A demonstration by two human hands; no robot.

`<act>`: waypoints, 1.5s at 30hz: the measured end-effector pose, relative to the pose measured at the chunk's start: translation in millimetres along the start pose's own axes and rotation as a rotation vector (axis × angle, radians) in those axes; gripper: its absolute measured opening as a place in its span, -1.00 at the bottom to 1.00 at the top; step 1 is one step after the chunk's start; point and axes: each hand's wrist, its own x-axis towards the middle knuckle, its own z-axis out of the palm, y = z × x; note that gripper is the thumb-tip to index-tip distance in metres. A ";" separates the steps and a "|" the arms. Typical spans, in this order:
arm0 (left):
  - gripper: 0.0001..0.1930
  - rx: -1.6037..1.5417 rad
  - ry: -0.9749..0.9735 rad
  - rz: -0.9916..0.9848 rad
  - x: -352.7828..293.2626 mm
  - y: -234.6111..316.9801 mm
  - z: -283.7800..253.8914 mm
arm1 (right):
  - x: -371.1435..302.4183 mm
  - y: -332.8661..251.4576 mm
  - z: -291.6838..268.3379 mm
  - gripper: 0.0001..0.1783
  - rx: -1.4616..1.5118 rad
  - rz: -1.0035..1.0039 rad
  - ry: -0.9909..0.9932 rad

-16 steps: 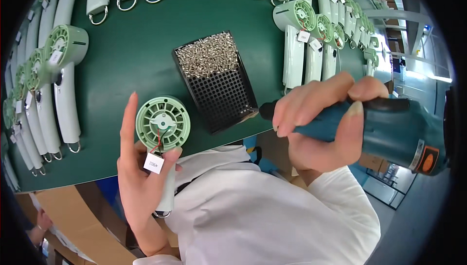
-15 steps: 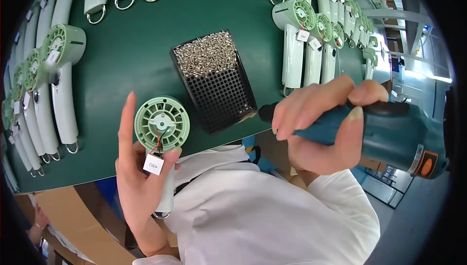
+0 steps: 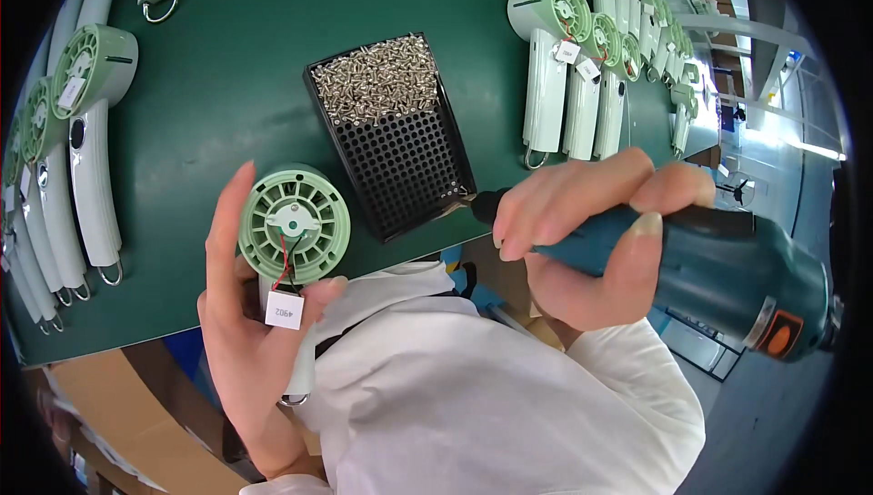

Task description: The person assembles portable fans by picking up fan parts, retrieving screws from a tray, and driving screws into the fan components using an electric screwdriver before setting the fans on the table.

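Head view: a green table (image 3: pixel 227 95) is occupied at its centre by a black screw tray (image 3: pixel 400 163). Just right of the tray's near corner, a teal electric screwdriver (image 3: pixel 709 263) is gripped by the closed right hand (image 3: pixel 582 231), its tip touching the tray edge. Left of the tray, a pale green fan unit (image 3: pixel 294 225) is pinched by the left hand (image 3: pixel 245 331), with a white tag (image 3: pixel 284 310) below the fan grille.

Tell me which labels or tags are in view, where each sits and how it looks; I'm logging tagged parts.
White square tag: under the left hand thumb, below the green fan head.
Small white tags: on the pale green fans standing right of the black screw tray.
Pale tag: on the far-left fan's grille.
Orange patch: rear of the teal driver in the right hand.
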 end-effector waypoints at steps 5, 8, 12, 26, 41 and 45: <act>-0.13 0.025 -0.005 0.021 2.4 -3.6 0.9 | -0.6 -1.5 -0.3 -0.86 -0.015 -0.037 -0.040; -0.14 0.065 -0.044 0.075 3.7 -10.4 -3.2 | -0.2 -1.2 -0.9 -0.85 -0.034 -0.032 -0.064; -0.19 0.011 -0.036 0.035 2.7 -10.5 -2.3 | 1.7 1.2 8.3 -0.81 -0.050 -0.047 -0.040; -0.27 0.122 -0.095 0.163 5.0 -2.2 -3.5 | 37.9 -39.4 49.3 -0.54 0.133 -0.292 -0.029; -0.25 0.115 -0.118 0.209 8.8 -8.9 -8.6 | 52.6 -19.0 80.1 -0.51 0.082 -0.196 -0.253; -0.25 0.106 -0.131 0.200 9.8 -8.4 -11.3 | 51.1 -13.9 96.8 -0.54 0.106 -0.132 -0.129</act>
